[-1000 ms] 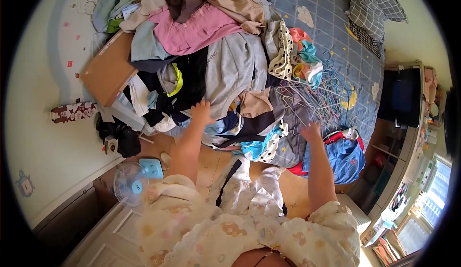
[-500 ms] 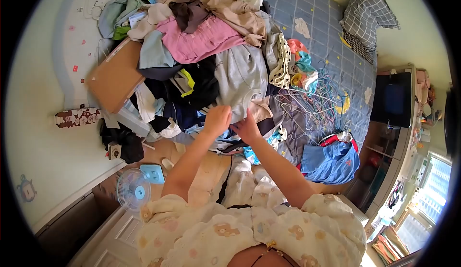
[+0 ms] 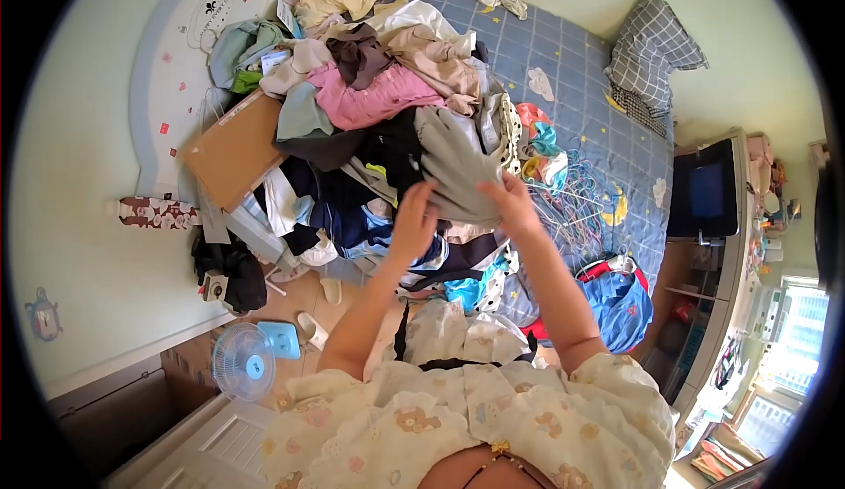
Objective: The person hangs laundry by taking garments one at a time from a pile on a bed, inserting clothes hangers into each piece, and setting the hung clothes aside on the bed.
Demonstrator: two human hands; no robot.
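A grey garment (image 3: 459, 172) is spread between my hands at the front of a big clothes heap; its exact kind is hard to make out. My left hand (image 3: 415, 218) is closed at its left lower edge. On the opposite edge, my right hand (image 3: 512, 205) grips the cloth between thumb and fingers. Just left of the grey garment lies a black garment (image 3: 387, 150) with a bright yellow-green trim. Behind it is a pink garment (image 3: 370, 97). Dark and striped clothes (image 3: 352, 229) lie in front of the heap, close to my left hand.
Tangled wire hangers (image 3: 572, 207) lie on the blue checked bed (image 3: 563, 49), right of the heap. A blue garment (image 3: 616, 308) hangs near the bed's front edge. A cardboard box (image 3: 233, 150) leans at left. A fan (image 3: 246, 361) and slippers (image 3: 312, 330) are on the floor.
My hands have moved apart, the right one going right and upward. The grey garment has been pulled wider and its shape has changed. The camera view has shifted slightly.
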